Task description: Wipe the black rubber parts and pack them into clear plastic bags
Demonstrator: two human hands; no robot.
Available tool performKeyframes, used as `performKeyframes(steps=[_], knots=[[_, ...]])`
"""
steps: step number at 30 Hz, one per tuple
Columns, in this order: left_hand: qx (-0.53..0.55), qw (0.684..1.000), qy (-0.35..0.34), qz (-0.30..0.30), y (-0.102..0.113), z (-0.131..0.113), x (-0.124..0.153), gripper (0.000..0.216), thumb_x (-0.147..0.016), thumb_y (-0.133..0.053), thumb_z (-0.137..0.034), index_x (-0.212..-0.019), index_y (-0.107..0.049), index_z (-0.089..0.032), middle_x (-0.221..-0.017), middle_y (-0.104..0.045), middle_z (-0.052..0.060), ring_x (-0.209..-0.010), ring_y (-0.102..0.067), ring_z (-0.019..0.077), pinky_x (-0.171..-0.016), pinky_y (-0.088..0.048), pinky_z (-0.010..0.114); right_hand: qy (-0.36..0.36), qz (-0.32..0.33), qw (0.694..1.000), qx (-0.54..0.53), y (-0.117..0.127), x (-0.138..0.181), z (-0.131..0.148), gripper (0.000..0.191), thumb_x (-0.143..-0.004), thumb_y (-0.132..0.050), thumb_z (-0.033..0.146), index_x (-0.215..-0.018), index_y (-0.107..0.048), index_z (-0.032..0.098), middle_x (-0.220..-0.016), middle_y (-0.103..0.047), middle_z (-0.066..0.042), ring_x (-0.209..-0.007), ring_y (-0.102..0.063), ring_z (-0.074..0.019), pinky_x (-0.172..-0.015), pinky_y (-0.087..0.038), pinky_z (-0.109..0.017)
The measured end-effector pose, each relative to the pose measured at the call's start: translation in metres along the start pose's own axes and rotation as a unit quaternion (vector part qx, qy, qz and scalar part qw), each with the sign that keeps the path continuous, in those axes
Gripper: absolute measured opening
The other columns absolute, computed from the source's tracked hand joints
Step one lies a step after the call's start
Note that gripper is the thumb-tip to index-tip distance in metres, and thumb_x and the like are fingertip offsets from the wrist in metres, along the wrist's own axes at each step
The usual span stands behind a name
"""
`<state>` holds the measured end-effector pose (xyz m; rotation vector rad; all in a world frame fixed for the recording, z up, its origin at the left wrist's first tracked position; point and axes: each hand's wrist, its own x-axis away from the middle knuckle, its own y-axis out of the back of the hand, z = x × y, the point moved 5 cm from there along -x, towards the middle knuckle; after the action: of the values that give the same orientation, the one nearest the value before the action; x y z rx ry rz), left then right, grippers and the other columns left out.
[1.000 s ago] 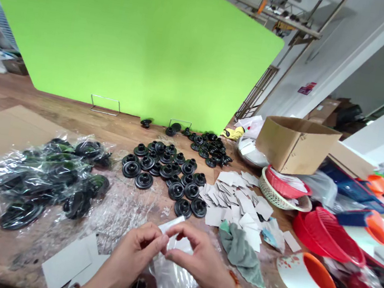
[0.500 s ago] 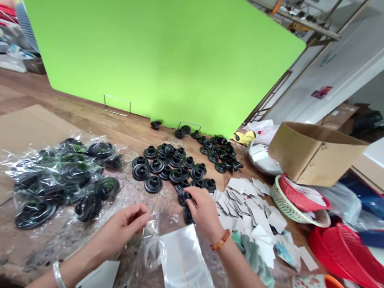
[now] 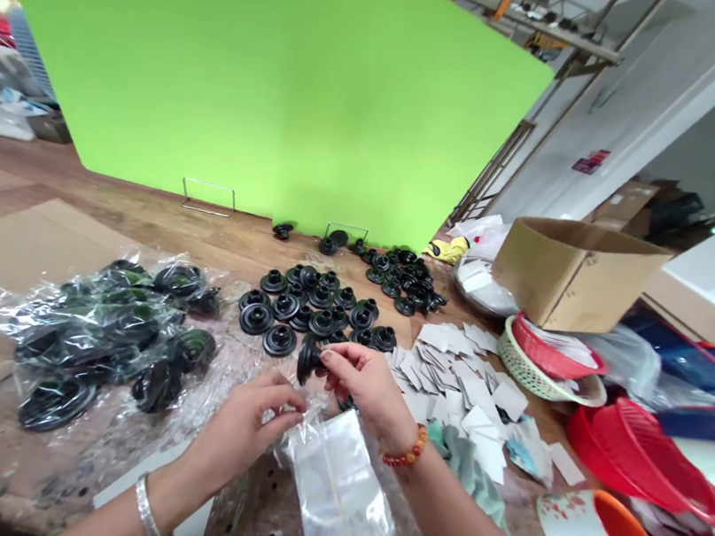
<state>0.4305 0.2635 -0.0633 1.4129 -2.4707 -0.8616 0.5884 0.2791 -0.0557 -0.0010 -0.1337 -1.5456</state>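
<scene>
My right hand (image 3: 371,394) grips a black stepped disc with a stub (image 3: 307,359), tilted on its edge above the table. Close to its left, my left hand (image 3: 254,418) is closed, thumb and forefinger pinching a thin clear plastic bag (image 3: 301,428). Under the hands lies a flat stack of clear plastic bags (image 3: 343,490). Beyond them a cluster of similar black discs (image 3: 321,322) stands on the wooden table. Bagged black discs (image 3: 121,318) form a heap to the left. Part of another black piece shows beneath my right hand.
A pile of white cards (image 3: 442,375) and a grey-green cloth (image 3: 467,473) lie right of my right arm. Further right are a cardboard box (image 3: 535,272), red baskets (image 3: 639,453) and an orange-lined white container (image 3: 574,529). A green board (image 3: 278,77) stands behind.
My right hand has lifted a black disc from the cluster's near side and brought it left. My left hand has moved right, nearer to it, pinching the bag. The view has shifted slightly.
</scene>
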Motion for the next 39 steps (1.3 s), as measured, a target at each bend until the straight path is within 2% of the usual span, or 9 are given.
performKeyframes(steps=[5, 10, 12, 15, 19, 22, 26, 33, 39], knots=[[0.030, 0.998, -0.008, -0.051, 0.004, 0.000, 0.002, 0.012, -0.084, -0.057, -0.026, -0.083, -0.068, -0.023, -0.087, -0.060, 0.003, -0.085, -0.057, 0.0180, -0.080, -0.042, 0.029, 0.055, -0.015, 0.992, 0.113, 0.006, 0.009, -0.002, 0.022, -0.070, -0.072, 0.030, -0.086, -0.072, 0.014, -0.064, -0.060, 0.000, -0.058, -0.049, -0.0109, -0.052, -0.036, -0.022], [0.088, 0.992, 0.009, -0.094, 0.002, 0.016, 0.003, 0.010, -0.080, -0.062, -0.029, -0.077, -0.069, -0.022, -0.115, -0.050, 0.007, -0.113, -0.047, 0.0240, -0.098, -0.034, 0.036, 0.100, 0.103, 0.981, 0.134, -0.005, 0.017, 0.003, 0.018, -0.082, -0.061, 0.027, -0.089, -0.073, 0.017, -0.079, -0.067, -0.001, -0.070, -0.056, -0.0138, -0.064, -0.041, -0.023], [0.173, 0.982, 0.036, -0.065, -0.004, 0.021, 0.002, 0.011, -0.078, -0.065, -0.031, -0.073, -0.067, -0.021, -0.124, -0.047, 0.007, -0.119, -0.043, 0.0253, -0.097, -0.036, 0.034, 0.120, 0.146, 0.972, 0.141, -0.013, 0.019, 0.004, 0.019, -0.085, -0.056, 0.027, -0.088, -0.072, 0.018, -0.080, -0.066, -0.001, -0.072, -0.056, -0.0139, -0.065, -0.040, -0.023], [0.342, 0.933, 0.113, 0.008, -0.014, 0.025, 0.004, 0.016, -0.079, -0.066, -0.035, -0.076, -0.061, -0.020, -0.100, -0.058, 0.004, -0.094, -0.054, 0.0176, -0.075, -0.043, 0.025, 0.104, 0.172, 0.973, 0.113, -0.022, 0.020, -0.003, 0.031, -0.092, -0.044, 0.031, -0.086, -0.070, 0.018, -0.072, -0.061, 0.000, -0.067, -0.053, -0.0128, -0.065, -0.040, -0.024], [0.484, 0.853, 0.193, -0.019, -0.014, 0.027, 0.008, 0.020, -0.078, -0.069, -0.034, -0.079, -0.055, -0.019, -0.082, -0.058, -0.002, -0.071, -0.052, 0.0091, -0.058, -0.037, 0.017, 0.053, 0.069, 0.995, 0.045, -0.020, 0.024, -0.017, 0.023, -0.088, -0.053, 0.037, -0.092, -0.063, 0.017, -0.071, -0.055, 0.001, -0.062, -0.048, -0.0115, -0.060, -0.040, -0.023], [0.509, 0.834, 0.203, -0.063, -0.014, 0.028, 0.008, 0.022, -0.074, -0.073, -0.031, -0.078, -0.055, -0.019, -0.074, -0.055, -0.005, -0.066, -0.050, 0.0072, -0.059, -0.038, 0.016, 0.074, 0.001, 0.993, 0.092, -0.020, 0.033, -0.017, 0.022, -0.072, -0.073, 0.031, -0.083, -0.060, 0.017, -0.077, -0.055, 0.001, -0.070, -0.049, -0.0127, -0.064, -0.039, -0.024], [0.523, 0.831, 0.171, -0.086, -0.019, 0.027, 0.007, 0.025, -0.071, -0.076, -0.028, -0.072, -0.053, -0.018, -0.083, -0.061, -0.003, -0.080, -0.056, 0.0108, -0.070, -0.043, 0.019, 0.094, -0.005, 0.984, 0.148, -0.029, 0.038, -0.016, 0.013, -0.074, -0.068, 0.019, -0.065, -0.059, 0.016, -0.073, -0.052, 0.001, -0.067, -0.048, -0.0118, -0.061, -0.036, -0.024], [0.472, 0.860, 0.150, -0.122, -0.023, 0.035, 0.010, 0.029, -0.069, -0.076, -0.027, -0.081, -0.051, -0.020, -0.084, -0.066, -0.002, -0.076, -0.060, 0.0120, -0.072, -0.044, 0.023, 0.068, 0.029, 0.997, 0.037, -0.030, 0.028, -0.023, 0.013, -0.079, -0.056, 0.020, -0.067, -0.052, 0.017, -0.064, -0.052, 0.003, -0.061, -0.045, -0.0109, -0.057, -0.034, -0.023], [0.410, 0.892, 0.146, -0.120, -0.023, 0.043, 0.013, 0.034, -0.070, -0.074, -0.032, -0.095, -0.055, -0.020, -0.085, -0.070, 0.001, -0.078, -0.063, 0.0167, -0.073, -0.046, 0.027, -0.017, 0.044, 0.996, -0.079, -0.032, 0.025, -0.033, 0.020, -0.076, -0.064, 0.032, -0.072, -0.053, 0.016, -0.058, -0.052, 0.005, -0.048, -0.038, -0.0065, -0.045, -0.026, -0.020]])
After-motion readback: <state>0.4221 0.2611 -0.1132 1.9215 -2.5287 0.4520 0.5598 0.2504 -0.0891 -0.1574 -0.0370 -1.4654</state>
